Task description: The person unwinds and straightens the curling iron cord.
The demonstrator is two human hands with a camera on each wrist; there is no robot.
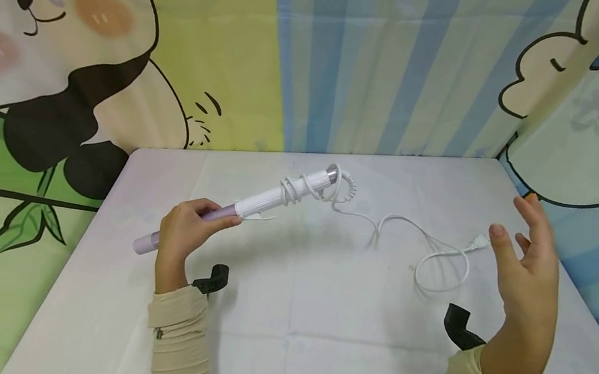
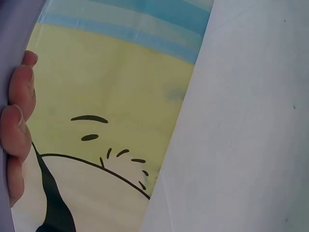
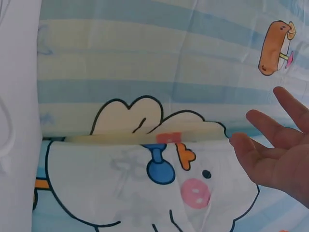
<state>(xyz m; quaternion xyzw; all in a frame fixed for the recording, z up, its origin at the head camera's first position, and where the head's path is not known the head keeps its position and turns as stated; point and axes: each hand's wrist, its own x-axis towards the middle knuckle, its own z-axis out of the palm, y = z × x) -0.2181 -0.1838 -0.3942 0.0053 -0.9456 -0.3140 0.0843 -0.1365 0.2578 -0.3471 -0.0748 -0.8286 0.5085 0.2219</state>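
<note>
My left hand [image 1: 187, 229] grips a curling iron [image 1: 266, 200] by its lavender barrel, tilted with the white handle up to the right. In the left wrist view, curled fingers [image 2: 18, 130] show on the lavender barrel [image 2: 6, 63] at the left edge. Several turns of white cord [image 1: 290, 191] wind round the handle. The rest of the cord trails right across the table, through a loop, to its plug [image 1: 479, 242]. Beside the plug my right hand [image 1: 529, 284] is raised with fingers spread and nothing held; the right wrist view shows this hand [image 3: 280, 154] too.
A white-covered table [image 1: 311, 369] lies beneath both hands. Cartoon-printed curtains [image 1: 359, 63] stand along its back and sides. Each sleeve's cuff carries a black bracket, one at the left wrist [image 1: 215, 279] and one at the right [image 1: 458, 328].
</note>
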